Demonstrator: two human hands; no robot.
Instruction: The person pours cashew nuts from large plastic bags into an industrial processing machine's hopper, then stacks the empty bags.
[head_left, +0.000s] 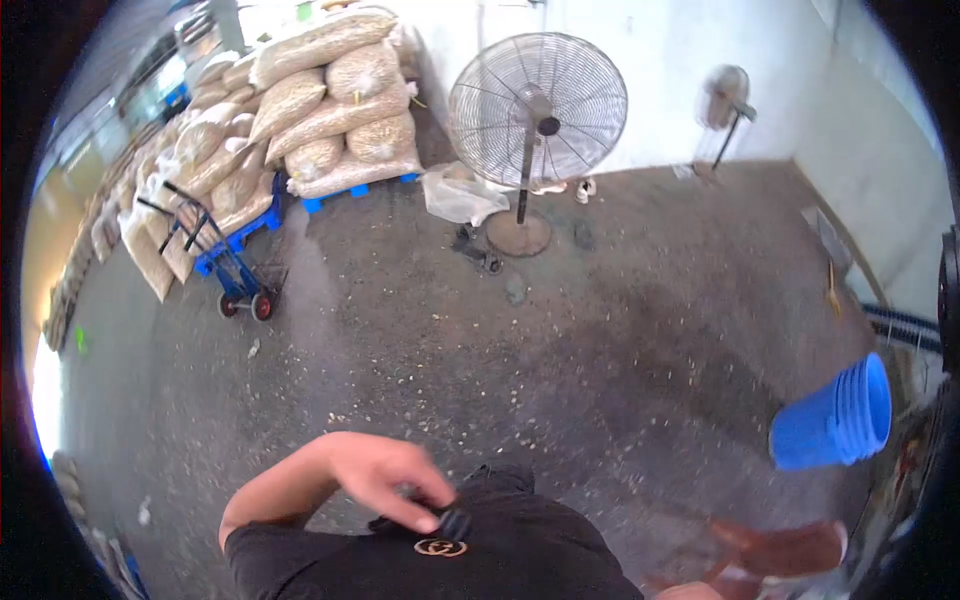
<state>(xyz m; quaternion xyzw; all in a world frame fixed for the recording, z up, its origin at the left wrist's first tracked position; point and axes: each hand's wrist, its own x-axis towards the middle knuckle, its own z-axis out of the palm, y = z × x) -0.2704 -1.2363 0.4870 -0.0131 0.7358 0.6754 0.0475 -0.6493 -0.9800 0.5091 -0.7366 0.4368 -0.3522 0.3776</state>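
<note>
My left hand (395, 482) is bent in front of my chest, its fingers closed on a small black object (455, 524) by the round emblem of my black shirt (440, 570). What the black object is, I cannot make out. Only a small part of my right hand (690, 592) shows at the bottom edge, and its fingers are hidden. Near it, a blurred reddish-brown object (790, 550) lies at the lower right.
Stacked blue buckets (810, 430) lie on their side at the right. A large fan (530, 165) stands ahead, with a smaller fan (725, 100) behind. Filled sacks (345, 120) and a blue hand truck (230, 270) are at the left. Small bits litter the floor (400, 340).
</note>
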